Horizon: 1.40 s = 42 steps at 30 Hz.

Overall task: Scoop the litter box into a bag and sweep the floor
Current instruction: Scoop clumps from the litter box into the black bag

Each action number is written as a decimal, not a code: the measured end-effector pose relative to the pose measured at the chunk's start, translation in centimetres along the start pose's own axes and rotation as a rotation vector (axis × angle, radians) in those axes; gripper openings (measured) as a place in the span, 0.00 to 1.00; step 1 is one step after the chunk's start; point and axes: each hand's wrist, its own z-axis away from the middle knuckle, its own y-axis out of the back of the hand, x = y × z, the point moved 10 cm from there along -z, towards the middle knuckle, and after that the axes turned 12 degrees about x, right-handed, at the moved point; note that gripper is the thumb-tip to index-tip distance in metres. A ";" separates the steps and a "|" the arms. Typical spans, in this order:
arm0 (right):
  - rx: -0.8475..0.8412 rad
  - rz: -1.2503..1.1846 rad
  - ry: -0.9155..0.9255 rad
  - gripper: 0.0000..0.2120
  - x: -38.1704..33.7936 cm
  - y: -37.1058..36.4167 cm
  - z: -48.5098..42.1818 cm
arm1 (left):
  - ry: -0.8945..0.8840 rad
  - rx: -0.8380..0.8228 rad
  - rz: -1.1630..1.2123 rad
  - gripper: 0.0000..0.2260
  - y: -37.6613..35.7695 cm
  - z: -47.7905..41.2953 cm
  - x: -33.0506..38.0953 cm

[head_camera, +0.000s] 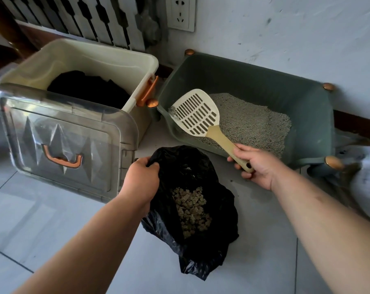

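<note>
Bare floor (52, 219) is lying open along the near edge and at the near right. The black bag (201, 240) is filling the middle, and the clear lid (63, 145), leaning against the cream bin (84, 60), is blocking the left. The green litter box (307, 107) is closing off the far right against the wall (285, 28); only a narrow strip of floor is separating bin and box.

The right hand (257, 164) wraps the handle of a slotted scoop (197, 113), its blade held over grey litter (252, 122) in the green box (302, 98), beyond that grip. The left hand (140, 179) pinches the rim of a black bag (213, 211) lying on the floor (52, 219) between both hands, clumps (190, 211) inside. Left of the left grip, a clear lid (59, 136) leans on a cream bin (84, 60).
</note>
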 end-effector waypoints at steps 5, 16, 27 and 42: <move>0.035 -0.083 -0.043 0.07 1.0 0.6 1.1 | -0.016 0.002 -0.028 0.08 -0.1 0.4 0.4; 0.162 -0.090 -0.018 0.14 1.9 2.9 3.5 | 0.003 -0.016 -0.016 0.07 -0.5 1.1 0.6; 0.252 0.319 0.390 0.17 5.0 4.5 15.4 | 0.032 0.073 0.069 0.10 -0.4 -0.3 -0.1; 0.346 -0.357 -0.003 0.07 5.1 6.3 14.7 | -0.011 -0.029 -0.006 0.12 -2.2 0.8 0.6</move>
